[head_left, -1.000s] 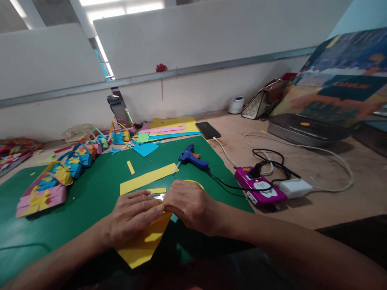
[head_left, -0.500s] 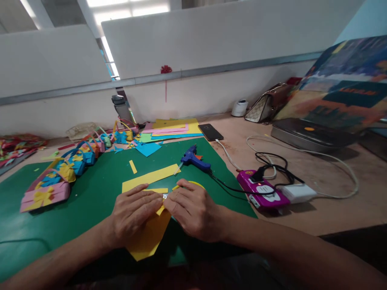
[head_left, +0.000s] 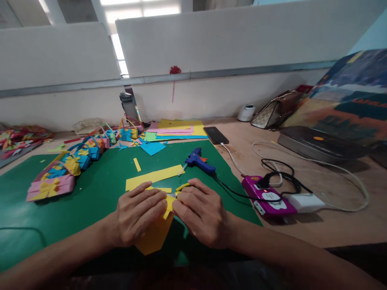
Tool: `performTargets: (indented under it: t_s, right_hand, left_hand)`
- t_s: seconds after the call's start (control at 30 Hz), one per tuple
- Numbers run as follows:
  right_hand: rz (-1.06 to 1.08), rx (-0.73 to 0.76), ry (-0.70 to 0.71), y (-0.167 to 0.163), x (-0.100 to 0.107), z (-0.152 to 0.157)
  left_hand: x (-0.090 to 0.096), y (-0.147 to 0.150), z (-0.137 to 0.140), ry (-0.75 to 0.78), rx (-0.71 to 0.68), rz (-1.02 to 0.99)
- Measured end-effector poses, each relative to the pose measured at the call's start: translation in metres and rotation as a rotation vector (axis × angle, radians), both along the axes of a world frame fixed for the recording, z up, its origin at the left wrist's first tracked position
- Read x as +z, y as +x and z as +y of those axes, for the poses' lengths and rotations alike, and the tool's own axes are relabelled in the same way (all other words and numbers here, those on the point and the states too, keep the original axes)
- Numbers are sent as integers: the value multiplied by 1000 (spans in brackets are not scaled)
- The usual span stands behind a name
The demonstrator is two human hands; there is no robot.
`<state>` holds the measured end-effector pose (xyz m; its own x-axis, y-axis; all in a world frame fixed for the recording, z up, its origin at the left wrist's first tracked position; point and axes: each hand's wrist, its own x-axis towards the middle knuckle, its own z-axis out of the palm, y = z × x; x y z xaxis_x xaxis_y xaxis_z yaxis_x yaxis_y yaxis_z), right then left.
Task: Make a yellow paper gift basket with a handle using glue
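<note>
My left hand [head_left: 140, 211] lies over a piece of yellow paper [head_left: 154, 239], its fingers straight and together, its thumb hidden. Below the hand the paper's angled end hangs toward me, and a small yellow flap [head_left: 168, 207] sticks out by the fingertips. Closed around a yellow-handled tool [head_left: 183, 187] is my right hand [head_left: 201, 213]. A bit of metal shows near its fingertips, at the paper's edge; most of the tool is covered. Just beyond lie a long yellow paper strip [head_left: 154, 177], a short strip [head_left: 137, 164] and a blue glue gun [head_left: 199, 161].
Small paper baskets with bows [head_left: 51, 188] line the left of the green mat [head_left: 99, 209]. Coloured sheets [head_left: 181, 128], a bottle [head_left: 129, 108] and a phone [head_left: 215, 135] sit behind. To the right are a purple power strip [head_left: 267, 197], cables and a black case [head_left: 320, 145].
The yellow flap between my hands shows more, and its angle has changed. My right hand has tilted slightly around the tool. The whole view has shifted a little.
</note>
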<state>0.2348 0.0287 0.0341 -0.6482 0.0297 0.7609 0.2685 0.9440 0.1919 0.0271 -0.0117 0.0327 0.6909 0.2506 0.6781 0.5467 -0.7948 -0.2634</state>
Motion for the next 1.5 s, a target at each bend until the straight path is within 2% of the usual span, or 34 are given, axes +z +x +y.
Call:
performTargets:
  t_s: [0.2, 0.6, 0.93, 1.27, 1.5]
  right_hand:
    - [-19, 39, 45, 2, 4, -1]
    - [37, 88, 162, 4, 6, -5]
    - [32, 62, 168, 4, 8, -5]
    - [2, 37, 148, 3, 8, -6]
    - [-59, 75, 175, 3, 8, -5]
  left_hand:
    - [0, 3, -2, 12, 19, -12]
    - [-13, 9, -8, -103, 39, -176]
    - [-10, 11, -6, -68, 46, -165]
    - [-14, 11, -6, -70, 60, -170]
    - [-14, 8, -6, -54, 57, -125]
